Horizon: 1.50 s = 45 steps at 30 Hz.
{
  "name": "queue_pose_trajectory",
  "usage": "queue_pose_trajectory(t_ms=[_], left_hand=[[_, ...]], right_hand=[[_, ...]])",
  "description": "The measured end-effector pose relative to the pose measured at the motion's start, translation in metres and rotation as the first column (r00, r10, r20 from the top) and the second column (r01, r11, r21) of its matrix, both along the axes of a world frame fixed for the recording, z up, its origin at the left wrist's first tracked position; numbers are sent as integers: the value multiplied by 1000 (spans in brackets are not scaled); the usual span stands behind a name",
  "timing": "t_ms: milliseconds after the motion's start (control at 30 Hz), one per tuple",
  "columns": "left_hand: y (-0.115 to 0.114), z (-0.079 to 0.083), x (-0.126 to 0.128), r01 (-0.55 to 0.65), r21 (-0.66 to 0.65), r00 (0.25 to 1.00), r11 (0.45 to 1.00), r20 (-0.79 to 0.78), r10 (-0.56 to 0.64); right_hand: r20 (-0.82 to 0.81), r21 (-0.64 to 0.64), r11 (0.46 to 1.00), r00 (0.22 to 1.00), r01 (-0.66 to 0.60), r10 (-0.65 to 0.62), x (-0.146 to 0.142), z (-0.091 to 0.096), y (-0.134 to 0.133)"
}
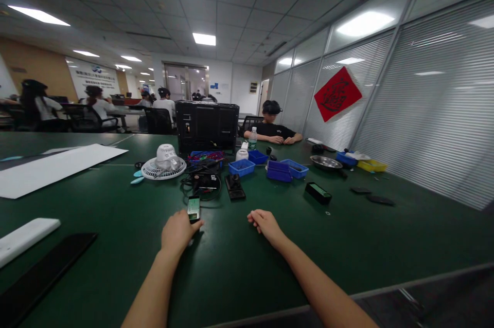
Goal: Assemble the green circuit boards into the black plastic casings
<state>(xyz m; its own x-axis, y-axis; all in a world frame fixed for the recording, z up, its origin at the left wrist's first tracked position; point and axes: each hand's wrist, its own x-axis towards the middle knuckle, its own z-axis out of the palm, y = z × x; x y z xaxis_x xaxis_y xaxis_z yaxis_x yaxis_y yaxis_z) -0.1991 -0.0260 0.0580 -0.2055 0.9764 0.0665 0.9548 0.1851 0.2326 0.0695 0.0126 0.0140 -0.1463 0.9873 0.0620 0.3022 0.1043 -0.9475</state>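
My left hand point(178, 231) rests on the green table point(231, 266) with its fingers closed round the near end of a small green circuit board point(193, 208). My right hand point(264, 224) lies on the table a little to the right, fingers loosely curled, with nothing visible in it. Just beyond the board lie a coil of black cable point(204, 184) and a small black part point(234, 187). A white fan head point(164, 163) lies face down to the left of them.
Blue bins point(285, 169) and a black computer case point(206, 126) stand further back. A metal bowl point(326, 163), a yellow tray point(371, 165) and a black box point(318, 192) lie to the right. A person sits across the table; others sit far left. White sheet point(50, 167) at left.
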Motion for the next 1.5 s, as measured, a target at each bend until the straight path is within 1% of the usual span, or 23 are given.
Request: queue_pose_trajectory(t_ms=[133,267,400,533,633,700,767,833,900,967,1067,1167,1233,1300,1367,1500], left_hand=[[1,-5,0,-1,26,1000,1000,10,0],[-1,-6,8,4,54,1000,999,5,-4],[-5,-7,25,37,39,999,999,32,-38],[-9,-10,45,95,54,993,994,63,-98],[-10,-15,59,147,59,987,987,55,-151],[-7,-19,66,180,85,982,980,38,-184],[-2,-25,71,193,159,979,968,27,-200],[4,-31,73,183,230,979,956,44,-199],[11,-35,73,180,239,975,954,84,-205],[16,-38,71,204,207,966,957,117,-231],[18,-39,68,266,167,946,949,142,-290],[17,-38,67,336,126,923,933,153,-353],[16,-38,67,364,109,913,925,152,-378],[15,-38,67,384,118,906,916,147,-398],[15,-39,67,396,134,900,908,141,-413],[14,-39,68,405,150,895,902,135,-425]], right_hand=[[14,11,1000,1000,-4,4,0,4,-3],[41,19,1000,999,-2,1,-1,3,-2],[52,30,999,999,-12,11,-1,-1,2],[70,18,1000,997,-12,11,-1,-2,2],[82,22,1000,996,-21,20,0,-1,1],[97,35,999,995,-27,23,0,-1,0],[129,62,998,992,-2,-6,0,-2,1],[169,124,991,984,42,-63,-2,-1,1],[233,198,978,966,69,-115,-9,2,1],[322,242,968,936,62,-140,-20,7,1],[481,241,969,862,45,-160,-44,17,-1],[639,263,962,735,67,-226,-65,23,-5],[703,293,951,653,96,-283,-73,25,-7],[737,317,941,593,120,-324,-74,26,-8],[761,332,934,549,129,-346,-67,27,-8],[793,343,925,477,165,-379,-42,30,-7]])
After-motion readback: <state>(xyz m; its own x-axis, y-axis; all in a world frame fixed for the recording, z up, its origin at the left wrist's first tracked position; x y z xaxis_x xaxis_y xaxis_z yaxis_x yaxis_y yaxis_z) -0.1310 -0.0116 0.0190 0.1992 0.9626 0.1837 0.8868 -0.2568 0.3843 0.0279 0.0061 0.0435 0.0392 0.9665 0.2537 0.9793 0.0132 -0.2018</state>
